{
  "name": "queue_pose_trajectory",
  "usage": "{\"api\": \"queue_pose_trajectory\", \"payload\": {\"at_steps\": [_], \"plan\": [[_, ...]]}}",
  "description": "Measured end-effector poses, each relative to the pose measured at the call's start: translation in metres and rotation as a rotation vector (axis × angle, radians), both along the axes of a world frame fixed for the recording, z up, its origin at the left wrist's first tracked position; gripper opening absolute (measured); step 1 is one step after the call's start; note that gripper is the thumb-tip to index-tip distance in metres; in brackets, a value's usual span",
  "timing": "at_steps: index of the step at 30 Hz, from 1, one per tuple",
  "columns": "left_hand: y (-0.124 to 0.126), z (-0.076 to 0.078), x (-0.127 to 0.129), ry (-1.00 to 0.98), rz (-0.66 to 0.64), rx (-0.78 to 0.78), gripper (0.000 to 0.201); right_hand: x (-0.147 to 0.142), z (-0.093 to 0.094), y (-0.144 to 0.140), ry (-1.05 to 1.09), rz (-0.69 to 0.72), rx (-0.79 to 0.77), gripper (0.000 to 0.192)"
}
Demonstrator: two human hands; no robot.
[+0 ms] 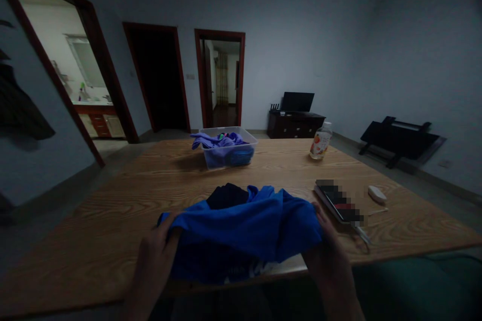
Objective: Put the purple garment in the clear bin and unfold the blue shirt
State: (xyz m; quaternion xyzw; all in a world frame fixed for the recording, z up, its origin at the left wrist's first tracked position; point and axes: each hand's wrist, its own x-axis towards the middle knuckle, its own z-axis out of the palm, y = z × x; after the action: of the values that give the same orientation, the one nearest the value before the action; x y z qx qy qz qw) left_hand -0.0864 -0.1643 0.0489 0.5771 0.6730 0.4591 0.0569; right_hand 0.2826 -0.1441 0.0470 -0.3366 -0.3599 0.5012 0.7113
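A blue garment (244, 225) with white print low on its front is bunched and stretched between my hands at the near edge of the table. My left hand (160, 246) grips its left side, thumb over the cloth. My right hand (327, 246) holds the right side, its fingers partly hidden by fabric. Dark cloth (228, 195) shows behind the blue folds; I cannot tell whether it is part of the same garment. Farther back, a clear plastic bin (216, 159) holds purple and blue cloth (216, 141), with one purple end hanging over its left rim.
On the wooden table (124, 200), a phone (333, 200) with a cable lies right of my right hand. Beyond it are a small white case (377, 194) and a labelled drink bottle (321, 141). A dark cabinet (295, 124) with a screen stands by the far wall.
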Motion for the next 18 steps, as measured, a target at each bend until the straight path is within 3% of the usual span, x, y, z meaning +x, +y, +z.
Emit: {"api": "queue_pose_trajectory", "payload": {"at_steps": [2,5,7,10,12,14,15,17,18], "plan": [[0.012,0.033,-0.003,0.045,0.041,0.041,0.043,0.001,0.017,0.003,-0.248,-0.13,0.051,0.037],[0.03,0.082,0.01,0.092,-0.047,0.047,0.04,-0.015,0.041,-0.001,-0.763,-0.237,0.227,0.04],[0.04,0.108,0.028,0.135,-0.23,0.019,0.038,-0.036,0.05,-0.005,-1.025,-0.101,0.352,0.058],[0.05,0.137,0.057,0.212,-0.398,0.016,0.035,-0.072,0.05,0.004,-1.266,0.145,0.518,0.096],[0.054,0.151,0.068,0.249,-0.506,-0.008,0.033,-0.086,0.051,0.022,-1.348,0.204,0.547,0.083],[0.058,0.163,0.07,0.27,-0.727,-0.129,0.031,-0.086,0.061,0.045,-1.435,0.305,0.518,0.047],[0.059,0.167,0.067,0.275,-0.852,-0.219,0.03,-0.081,0.069,0.056,-1.483,0.406,0.523,0.039],[0.063,0.17,0.057,0.276,-1.01,-0.367,0.029,-0.062,0.092,0.073,-1.499,0.607,0.519,0.036],[0.065,0.169,0.051,0.277,-1.027,-0.408,0.029,-0.051,0.105,0.078,-1.485,0.622,0.509,0.036]]}}
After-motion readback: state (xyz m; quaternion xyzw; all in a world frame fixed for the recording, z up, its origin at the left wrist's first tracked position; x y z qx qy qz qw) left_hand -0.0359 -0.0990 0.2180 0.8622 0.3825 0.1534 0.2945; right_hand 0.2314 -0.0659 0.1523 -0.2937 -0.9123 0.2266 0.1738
